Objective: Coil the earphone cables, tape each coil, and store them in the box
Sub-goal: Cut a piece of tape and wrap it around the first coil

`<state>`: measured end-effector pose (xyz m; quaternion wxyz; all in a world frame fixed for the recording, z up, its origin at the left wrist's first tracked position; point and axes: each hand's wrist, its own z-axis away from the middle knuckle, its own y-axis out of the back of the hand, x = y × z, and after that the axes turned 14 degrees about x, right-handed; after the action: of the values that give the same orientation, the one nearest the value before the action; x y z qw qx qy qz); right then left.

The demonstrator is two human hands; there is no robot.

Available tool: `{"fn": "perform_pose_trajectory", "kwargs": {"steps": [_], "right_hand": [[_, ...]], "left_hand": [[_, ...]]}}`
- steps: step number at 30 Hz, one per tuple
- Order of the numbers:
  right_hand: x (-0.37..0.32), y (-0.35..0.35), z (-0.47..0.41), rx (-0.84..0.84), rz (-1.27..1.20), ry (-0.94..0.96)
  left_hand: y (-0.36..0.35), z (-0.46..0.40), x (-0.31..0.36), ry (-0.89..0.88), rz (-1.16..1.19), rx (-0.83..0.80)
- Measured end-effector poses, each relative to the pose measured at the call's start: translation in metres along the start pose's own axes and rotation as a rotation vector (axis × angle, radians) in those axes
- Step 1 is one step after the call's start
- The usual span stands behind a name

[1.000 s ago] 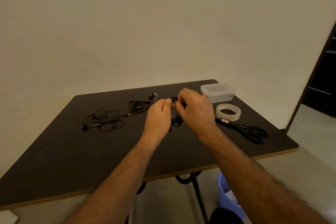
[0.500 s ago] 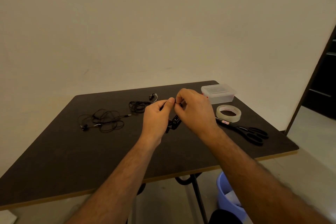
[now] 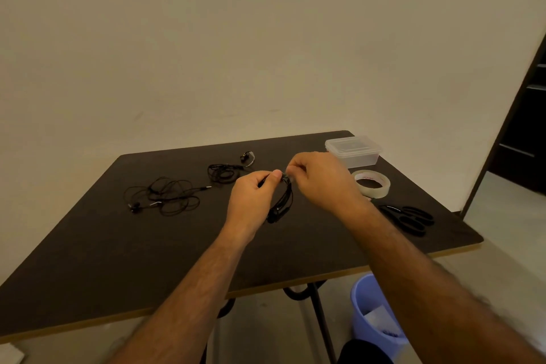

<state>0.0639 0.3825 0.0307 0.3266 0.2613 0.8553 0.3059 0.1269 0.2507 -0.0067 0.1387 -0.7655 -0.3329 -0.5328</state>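
Your left hand (image 3: 254, 195) and right hand (image 3: 319, 179) meet above the dark brown table (image 3: 88, 260), both pinching the top of a coiled black earphone cable (image 3: 282, 201) that hangs between them. Left of your left hand lie two loose black earphone tangles (image 3: 165, 195). Right of your right hand sit the lidded clear plastic box (image 3: 353, 151), clear tape roll (image 3: 372, 183) and black scissors (image 3: 409, 217).

One view only: head-worn wide-angle camera, above the near edge of the counter (image 3: 88, 275), facing forward and down. Both forearms reach in from below; the wall (image 3: 266, 53) fills the upper half.
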Motion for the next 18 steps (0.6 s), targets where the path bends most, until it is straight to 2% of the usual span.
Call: {"fn": "perform_pose_trajectory", "kwargs": {"steps": [7, 12, 18], "right_hand": [[0.006, 0.0, -0.002, -0.087, -0.402, -0.255], [0.008, 0.007, -0.005, -0.264, -0.767, -0.556], [0.016, 0.004, -0.008, -0.377, -0.998, -0.732]], "left_hand": [[0.006, -0.004, 0.0, -0.014, 0.002, -0.103], [0.01, -0.006, 0.001, -0.074, -0.001, -0.136], [0.01, -0.009, 0.004, -0.332, -0.161, -0.072]]}}
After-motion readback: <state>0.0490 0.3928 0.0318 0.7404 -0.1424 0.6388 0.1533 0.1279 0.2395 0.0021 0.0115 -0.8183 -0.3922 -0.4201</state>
